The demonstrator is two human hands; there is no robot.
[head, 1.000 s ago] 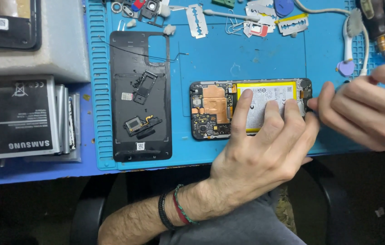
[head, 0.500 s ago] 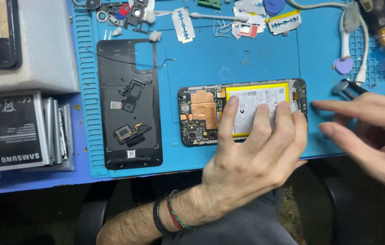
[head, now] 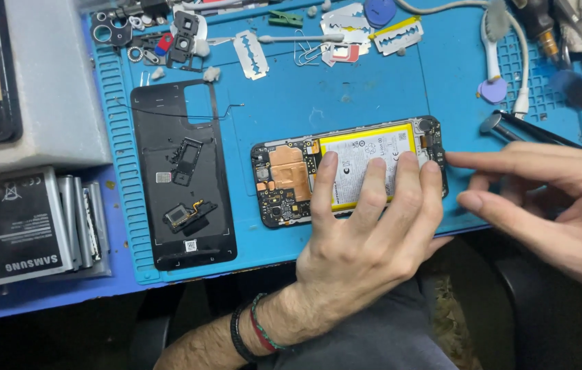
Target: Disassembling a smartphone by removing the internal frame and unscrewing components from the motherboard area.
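The left hand lies spread, fingers pressing the opened phone; its yellow-edged battery shows. The right hand, fingers loosely extended, touches the phone's right end.

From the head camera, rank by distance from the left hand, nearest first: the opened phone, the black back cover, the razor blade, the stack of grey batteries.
1. Opened phone with yellow-edged battery, under the left hand.
2. Black plastic back cover, to its left.
3. Silver razor blade, top of mat.
4. Stack of grey batteries, far left.
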